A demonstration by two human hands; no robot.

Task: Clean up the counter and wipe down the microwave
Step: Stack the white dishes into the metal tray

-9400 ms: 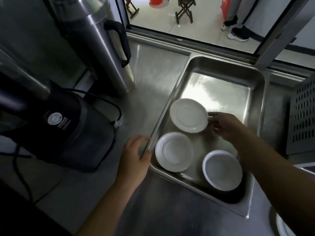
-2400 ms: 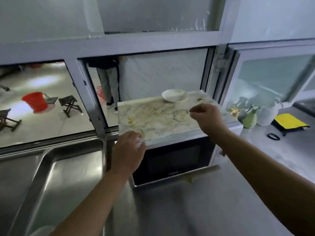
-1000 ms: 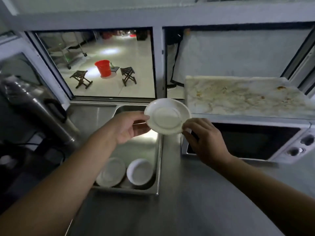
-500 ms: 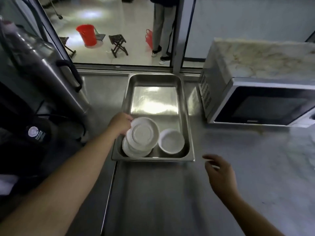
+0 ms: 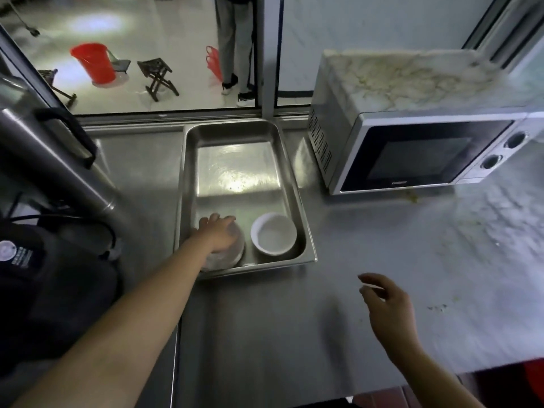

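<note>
At the far left a black appliance (image 5: 44,290) is sitting on the steel table (image 5: 265,334), wearing a round white label (image 5: 7,251) whose print is too small to read; a tall steel flask (image 5: 44,148) with a black handle is standing just behind it. The left hand (image 5: 219,234) is reaching into the near end of the metal tray (image 5: 290,184), fingers spread and laid flat on top of the stack of white plates (image 5: 234,254) there; its grip is loose and wide, resting on the top plate rather than curling round it. Just beside the stack, in the tray's near right corner, a white bowl (image 5: 273,234) is sitting upright, apart from the hand. To the right of the tray the microwave (image 5: 412,154) is standing at the back of the table with its door shut, a small word printed on the bottom edge of the door, blurred beyond reading, and a marbled, stained sheet (image 5: 412,78) is covering its top. Crumbs and smears (image 5: 441,307) are lying on the table in front of it. The right hand (image 5: 388,304) is hovering above the table, well apart from the tray, fingers loosely bent and holding nothing, its grip half open
</note>
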